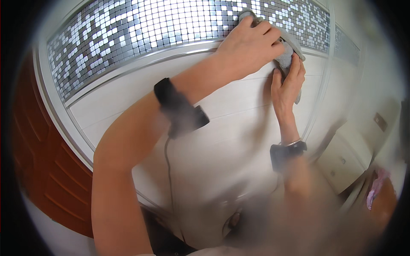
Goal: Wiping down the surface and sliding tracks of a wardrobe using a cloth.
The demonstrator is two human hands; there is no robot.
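A grey cloth [294,42] is bunched against the upright panel, at the lower right of its shiny silver mosaic band [171,21]. My left hand [252,45] reaches across from the left and is closed on the cloth's upper part, fingers curled over it. Just below and to the right, my right hand [289,85] grips the cloth's lower end between thumb and fingers. Part of the cloth hangs down behind the right hand. Some of the fingertips are hidden in its folds.
Below the mosaic runs a metal trim strip [145,63], then a white panel [222,106]. A brown wooden door [55,170] stands left. At right are a pale box-like cabinet [346,158] and a pink cloth [376,187]. A cable [170,179] hangs from my left wrist's black strapped device [179,109].
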